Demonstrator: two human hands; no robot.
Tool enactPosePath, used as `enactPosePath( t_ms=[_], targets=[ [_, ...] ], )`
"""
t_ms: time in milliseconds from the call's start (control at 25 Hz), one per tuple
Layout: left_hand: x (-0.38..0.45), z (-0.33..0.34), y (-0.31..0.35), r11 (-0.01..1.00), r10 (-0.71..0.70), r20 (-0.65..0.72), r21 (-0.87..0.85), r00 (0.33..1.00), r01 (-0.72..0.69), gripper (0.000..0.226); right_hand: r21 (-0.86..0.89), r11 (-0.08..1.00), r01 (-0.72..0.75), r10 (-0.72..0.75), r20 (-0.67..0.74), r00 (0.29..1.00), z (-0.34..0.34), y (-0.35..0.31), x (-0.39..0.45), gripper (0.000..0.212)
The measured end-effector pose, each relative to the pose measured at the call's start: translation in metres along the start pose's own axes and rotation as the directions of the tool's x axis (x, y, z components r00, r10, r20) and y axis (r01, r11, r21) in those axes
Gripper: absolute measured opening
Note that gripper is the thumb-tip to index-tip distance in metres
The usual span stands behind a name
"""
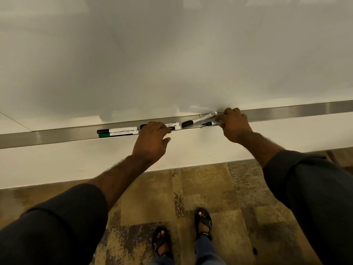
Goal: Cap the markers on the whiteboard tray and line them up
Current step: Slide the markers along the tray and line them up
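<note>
Patterned brown-and-tan carpet is seen underfoot, with a pale wall strip above it and a broad grey-white whiteboard filling the upper view. Along the foot of the board a brushed metal tray runs from side to side, slightly tilted in this wide-angle view.

Well to the outer side of the left hand, a black-capped marker and a green-capped marker are laid parallel and touching, ends matched; that pair is judged finished. Under and just beyond the left hand, a second pair of markers is lain in the tray, partly hidden; the fingers are curled over their near ends, but whether they are actually pinched cannot be told.

Between the two hands, a slanted marker is rested crookedly, its black cap on and its far end leaned up toward the board. Below it, a thin marker is gripped at its tail by the right hand, whose fingers are closed round it; its dark end looks capped, though this is too small to be sure.

Capping therefore appears largely done. What is judged left is the straightening of the slanted marker and the settling of the gripped one into line with the others.

Dark sleeves and sandalled feet are seen below.
</note>
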State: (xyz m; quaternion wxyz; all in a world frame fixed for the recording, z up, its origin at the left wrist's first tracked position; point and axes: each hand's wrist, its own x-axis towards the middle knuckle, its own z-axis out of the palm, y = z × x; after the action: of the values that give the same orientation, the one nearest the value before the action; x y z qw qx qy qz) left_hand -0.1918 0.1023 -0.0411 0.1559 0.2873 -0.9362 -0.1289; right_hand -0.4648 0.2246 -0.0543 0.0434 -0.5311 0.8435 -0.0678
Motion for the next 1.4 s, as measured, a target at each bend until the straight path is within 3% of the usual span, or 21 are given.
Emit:
enactPosePath(
  t_ms=[200,440,680,880,1000,1160,1240,1400],
  targets=[
    [-0.01,0.005,-0.001,0.998,0.041,-0.005,-0.037,0.999,-0.041,0.022,-0.041,0.999,-0.026,0.026,0.011,1.0,-0.002,-0.002,-0.002,0.016],
    [-0.01,0.008,0.011,0.995,0.032,-0.03,-0.089,0.999,-0.034,0.027,-0.096,0.994,0.048,-0.07,-0.232,0.97,-0.005,-0.011,-0.021,0.02],
    [0.013,0.007,0.021,0.997,0.025,-0.044,-0.066,0.999,-0.028,0.028,-0.155,0.988,0.026,-0.052,-0.161,0.986,-0.013,-0.001,-0.002,0.028],
    [0.027,0.025,0.026,0.999,-0.022,-0.037,-0.026,0.999,0.021,0.03,-0.099,0.986,0.133,-0.136,-0.032,0.99,0.002,0.006,0.01,0.037],
    [0.027,0.042,0.04,1.0,-0.01,-0.083,-0.008,0.996,0.009,0.033,-0.024,0.986,0.163,-0.165,-0.145,0.976,0.009,0.014,0.007,0.043],
    [0.012,0.077,0.064,0.997,0.057,-0.102,-0.037,0.993,-0.061,0.033,0.119,0.99,0.079,-0.011,-0.49,0.872,0.027,0.031,-0.025,0.027],
    [0.0,0.11,0.079,0.994,0.087,-0.034,-0.058,0.996,-0.089,0.038,0.163,0.986,0.034,0.051,-0.492,0.869,0.055,0.053,-0.056,0.02],
    [-0.017,0.192,0.108,0.991,0.125,0.111,-0.067,0.986,-0.118,0.052,0.243,0.958,-0.15,0.231,-0.353,0.907,0.135,0.118,-0.13,0.023]
  ],
)
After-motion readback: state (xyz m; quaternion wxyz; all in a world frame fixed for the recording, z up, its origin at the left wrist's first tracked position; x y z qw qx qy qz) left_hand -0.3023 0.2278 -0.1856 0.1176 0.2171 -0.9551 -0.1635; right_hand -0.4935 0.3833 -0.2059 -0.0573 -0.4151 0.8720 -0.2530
